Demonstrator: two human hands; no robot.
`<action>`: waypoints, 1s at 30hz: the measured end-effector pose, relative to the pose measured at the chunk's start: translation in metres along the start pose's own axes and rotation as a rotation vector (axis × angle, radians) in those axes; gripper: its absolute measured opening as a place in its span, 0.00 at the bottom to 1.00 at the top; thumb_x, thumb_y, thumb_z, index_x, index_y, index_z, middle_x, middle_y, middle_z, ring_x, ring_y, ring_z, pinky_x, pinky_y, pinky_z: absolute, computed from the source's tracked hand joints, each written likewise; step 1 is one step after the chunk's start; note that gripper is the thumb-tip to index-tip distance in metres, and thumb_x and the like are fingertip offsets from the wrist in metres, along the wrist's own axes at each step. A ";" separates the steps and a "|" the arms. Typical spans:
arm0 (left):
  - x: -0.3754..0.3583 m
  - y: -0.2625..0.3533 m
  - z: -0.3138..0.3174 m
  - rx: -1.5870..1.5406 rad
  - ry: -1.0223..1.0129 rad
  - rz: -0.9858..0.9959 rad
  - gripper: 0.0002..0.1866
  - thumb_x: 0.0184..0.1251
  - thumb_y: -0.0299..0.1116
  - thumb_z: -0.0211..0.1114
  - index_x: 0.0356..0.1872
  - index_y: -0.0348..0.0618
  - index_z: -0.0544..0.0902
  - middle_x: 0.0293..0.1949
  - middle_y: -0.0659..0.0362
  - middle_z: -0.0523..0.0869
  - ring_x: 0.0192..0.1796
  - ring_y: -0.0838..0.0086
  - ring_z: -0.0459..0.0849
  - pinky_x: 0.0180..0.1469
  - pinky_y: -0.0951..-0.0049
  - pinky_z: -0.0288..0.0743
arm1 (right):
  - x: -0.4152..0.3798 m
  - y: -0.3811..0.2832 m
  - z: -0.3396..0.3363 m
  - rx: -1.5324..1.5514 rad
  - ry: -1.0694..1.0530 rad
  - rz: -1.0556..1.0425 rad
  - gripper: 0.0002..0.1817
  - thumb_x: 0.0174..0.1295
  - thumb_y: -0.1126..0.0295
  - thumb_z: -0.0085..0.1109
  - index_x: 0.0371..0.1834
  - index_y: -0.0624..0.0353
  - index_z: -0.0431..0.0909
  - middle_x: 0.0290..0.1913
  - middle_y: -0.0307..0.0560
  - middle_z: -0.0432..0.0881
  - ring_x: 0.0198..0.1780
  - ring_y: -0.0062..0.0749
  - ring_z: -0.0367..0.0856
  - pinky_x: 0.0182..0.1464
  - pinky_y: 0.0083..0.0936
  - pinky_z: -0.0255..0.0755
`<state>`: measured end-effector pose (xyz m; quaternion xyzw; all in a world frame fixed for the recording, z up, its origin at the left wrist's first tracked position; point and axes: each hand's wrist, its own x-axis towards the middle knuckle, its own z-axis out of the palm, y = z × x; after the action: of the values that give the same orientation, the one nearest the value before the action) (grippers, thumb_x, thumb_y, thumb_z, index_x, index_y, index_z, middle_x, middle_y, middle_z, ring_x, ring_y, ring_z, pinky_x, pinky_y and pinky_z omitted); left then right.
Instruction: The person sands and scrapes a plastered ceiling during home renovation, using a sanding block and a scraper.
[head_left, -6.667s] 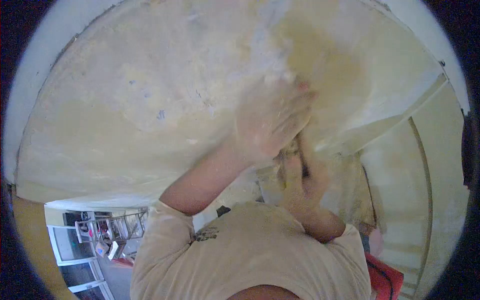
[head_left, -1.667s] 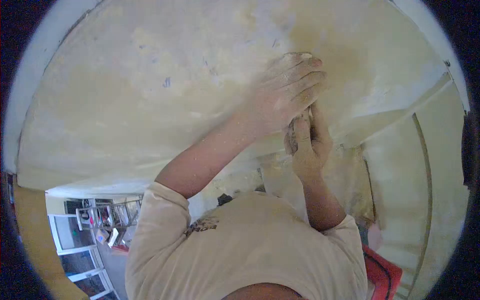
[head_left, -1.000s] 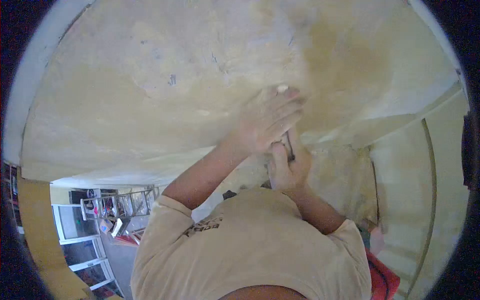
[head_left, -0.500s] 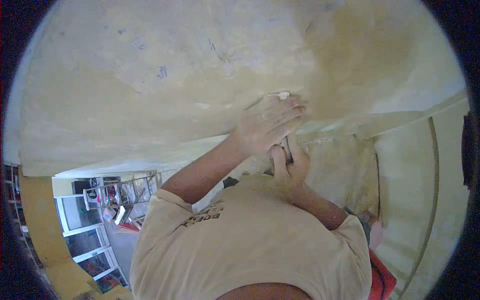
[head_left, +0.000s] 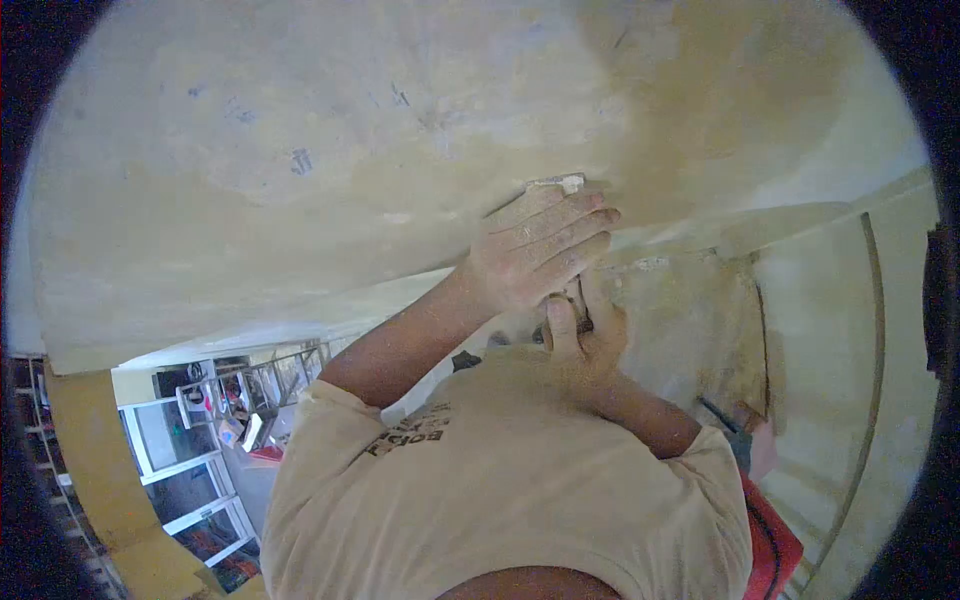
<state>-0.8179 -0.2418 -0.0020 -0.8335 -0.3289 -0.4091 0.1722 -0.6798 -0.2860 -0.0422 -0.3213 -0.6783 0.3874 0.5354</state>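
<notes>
My left hand (head_left: 535, 255) is raised flat against a patchy cream and yellow plastered surface (head_left: 330, 150). Its fingers press a small pale block (head_left: 560, 184), which shows only at the fingertips. Just below it my right hand (head_left: 582, 340) is held close to my chest, its fingers curled around a small dark piece (head_left: 577, 315) that is mostly hidden. The two hands nearly touch. Both are dusted with white powder.
A ledge runs across under the plastered surface (head_left: 760, 225). Metal scaffolding (head_left: 260, 385) and glass doors (head_left: 185, 470) lie far off at lower left, beside a yellow column (head_left: 95, 470). A red object (head_left: 770, 545) is at lower right, and a thin curved line (head_left: 872, 330) runs down the right wall.
My left hand has slid from higher on the surface down towards the ledge, then edged up slightly. My right hand dropped closer to my chest. The view has tilted.
</notes>
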 end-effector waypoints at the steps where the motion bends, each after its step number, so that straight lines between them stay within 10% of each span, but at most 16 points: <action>1: 0.000 -0.002 -0.006 0.000 -0.001 0.000 0.12 0.50 0.36 0.59 0.36 0.46 0.82 0.43 0.59 0.84 0.52 0.64 0.80 0.49 0.62 0.72 | 0.000 -0.006 0.002 -0.026 -0.025 0.093 0.23 0.59 0.71 0.53 0.56 0.75 0.66 0.19 0.44 0.72 0.18 0.25 0.69 0.22 0.23 0.64; 30: 0.002 -0.002 -0.007 -0.043 0.024 0.012 0.10 0.53 0.35 0.58 0.34 0.45 0.81 0.42 0.58 0.84 0.52 0.63 0.79 0.50 0.58 0.73 | -0.005 -0.012 0.000 -0.029 -0.015 0.191 0.23 0.57 0.76 0.55 0.56 0.75 0.67 0.21 0.49 0.76 0.18 0.28 0.72 0.22 0.23 0.66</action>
<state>-0.8223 -0.2436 0.0045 -0.8341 -0.3131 -0.4249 0.1605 -0.6786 -0.2958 -0.0341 -0.3892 -0.6541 0.4292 0.4863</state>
